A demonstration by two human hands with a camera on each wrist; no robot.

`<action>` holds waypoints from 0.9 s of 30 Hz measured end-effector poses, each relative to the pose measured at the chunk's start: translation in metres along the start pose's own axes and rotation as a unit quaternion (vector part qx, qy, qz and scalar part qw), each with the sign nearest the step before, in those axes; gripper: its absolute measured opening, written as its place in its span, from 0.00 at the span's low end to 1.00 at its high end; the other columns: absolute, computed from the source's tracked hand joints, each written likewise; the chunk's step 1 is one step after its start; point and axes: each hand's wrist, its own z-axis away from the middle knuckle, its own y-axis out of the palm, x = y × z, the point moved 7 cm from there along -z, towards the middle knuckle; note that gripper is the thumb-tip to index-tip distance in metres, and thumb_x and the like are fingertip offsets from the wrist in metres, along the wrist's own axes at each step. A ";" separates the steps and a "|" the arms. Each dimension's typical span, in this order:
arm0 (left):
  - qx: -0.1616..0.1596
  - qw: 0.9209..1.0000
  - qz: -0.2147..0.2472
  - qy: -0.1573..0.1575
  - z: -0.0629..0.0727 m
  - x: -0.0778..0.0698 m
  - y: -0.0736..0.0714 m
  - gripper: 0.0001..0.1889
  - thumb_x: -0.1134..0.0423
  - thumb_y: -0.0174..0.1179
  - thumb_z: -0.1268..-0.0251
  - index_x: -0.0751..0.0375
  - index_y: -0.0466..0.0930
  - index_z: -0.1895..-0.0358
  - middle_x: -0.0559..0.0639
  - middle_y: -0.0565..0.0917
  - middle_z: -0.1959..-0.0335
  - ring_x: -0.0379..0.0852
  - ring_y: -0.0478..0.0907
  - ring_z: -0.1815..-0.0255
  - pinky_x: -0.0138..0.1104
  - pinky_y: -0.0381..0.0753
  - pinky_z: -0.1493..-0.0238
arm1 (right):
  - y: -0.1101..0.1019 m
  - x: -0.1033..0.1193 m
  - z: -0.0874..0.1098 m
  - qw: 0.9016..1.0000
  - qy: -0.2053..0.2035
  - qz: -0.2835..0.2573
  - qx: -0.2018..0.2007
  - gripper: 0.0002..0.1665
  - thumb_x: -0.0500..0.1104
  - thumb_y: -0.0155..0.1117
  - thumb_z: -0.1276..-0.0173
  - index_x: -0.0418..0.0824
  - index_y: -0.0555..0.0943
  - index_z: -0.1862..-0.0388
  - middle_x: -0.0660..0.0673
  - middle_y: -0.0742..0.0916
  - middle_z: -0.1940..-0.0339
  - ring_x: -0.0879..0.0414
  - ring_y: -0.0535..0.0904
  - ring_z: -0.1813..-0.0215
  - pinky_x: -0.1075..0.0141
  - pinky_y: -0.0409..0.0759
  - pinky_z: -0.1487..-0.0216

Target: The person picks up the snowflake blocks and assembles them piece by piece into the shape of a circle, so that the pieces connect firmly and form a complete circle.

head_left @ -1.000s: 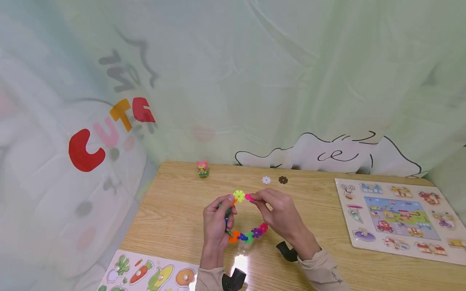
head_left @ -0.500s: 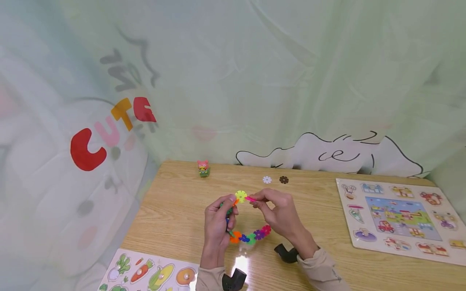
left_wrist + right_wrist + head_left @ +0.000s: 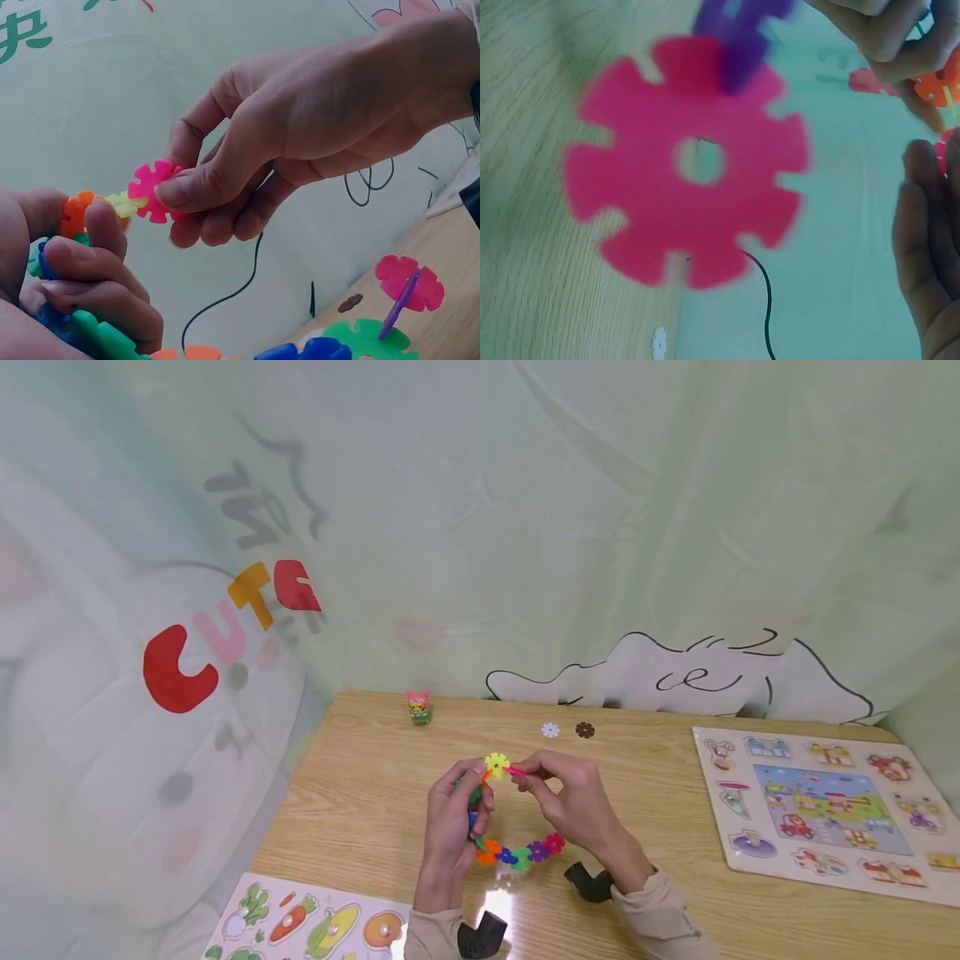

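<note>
My left hand (image 3: pixel 448 831) grips a chain of slotted plastic flower discs, its fingers curled round the green and blue ones. An orange disc (image 3: pixel 76 213) and a yellow disc (image 3: pixel 496 765) stick up past its thumb. Thumb and fingers of my right hand (image 3: pixel 583 803) pinch a pink disc (image 3: pixel 152 190), whose edge meets the yellow one's edge. Below the hands the rest of the chain (image 3: pixel 521 858) hangs in a curve, through orange, blue, green and purple to a pinkish-red end disc (image 3: pixel 637 180), large and blurred in the right wrist view.
A white disc (image 3: pixel 551 730) and a brown disc (image 3: pixel 585 730) lie toward the back of the wooden table (image 3: pixel 360 793). A small pink figurine (image 3: pixel 419 707) stands back left. A vehicle puzzle board (image 3: pixel 832 810) lies at the right, a vegetable puzzle board (image 3: pixel 300 927) front left.
The pink disc has turned edge-on to the head view and come up against the yellow disc. My left hand and the hanging chain have shifted slightly right.
</note>
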 end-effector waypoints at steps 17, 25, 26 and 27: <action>0.086 0.996 -0.002 -0.017 -0.005 0.011 0.000 0.12 0.57 0.40 0.11 0.56 0.73 0.52 0.41 0.79 0.76 0.34 0.68 0.85 0.23 0.65 0.84 | 0.003 -0.011 0.003 0.991 0.099 0.016 0.088 0.08 0.33 0.76 0.32 0.39 0.90 0.55 0.48 0.94 0.61 0.58 0.91 0.64 0.65 0.91 0.60; 0.071 0.996 0.020 -0.042 -0.006 0.012 -0.006 0.13 0.61 0.38 0.13 0.54 0.71 0.59 0.42 0.79 0.78 0.34 0.69 0.89 0.23 0.63 0.89 | -0.011 -0.041 0.011 0.975 0.178 0.039 0.129 0.16 0.41 0.74 0.28 0.40 0.88 0.43 0.45 0.94 0.51 0.56 0.91 0.59 0.63 0.91 0.55; 0.068 0.997 0.020 -0.042 -0.006 0.012 -0.008 0.13 0.60 0.38 0.13 0.53 0.71 0.60 0.41 0.79 0.78 0.33 0.69 0.89 0.23 0.63 0.89 | -0.015 -0.049 0.012 0.971 0.196 0.052 0.128 0.16 0.42 0.74 0.28 0.40 0.88 0.43 0.45 0.93 0.51 0.55 0.91 0.58 0.62 0.91 0.55; 0.067 0.997 0.019 -0.041 -0.006 0.011 -0.010 0.13 0.59 0.39 0.13 0.53 0.70 0.60 0.41 0.79 0.79 0.33 0.69 0.89 0.23 0.63 0.89 | -0.019 -0.058 0.014 0.967 0.214 0.064 0.126 0.17 0.42 0.73 0.27 0.40 0.87 0.42 0.44 0.93 0.51 0.54 0.90 0.57 0.60 0.91 0.54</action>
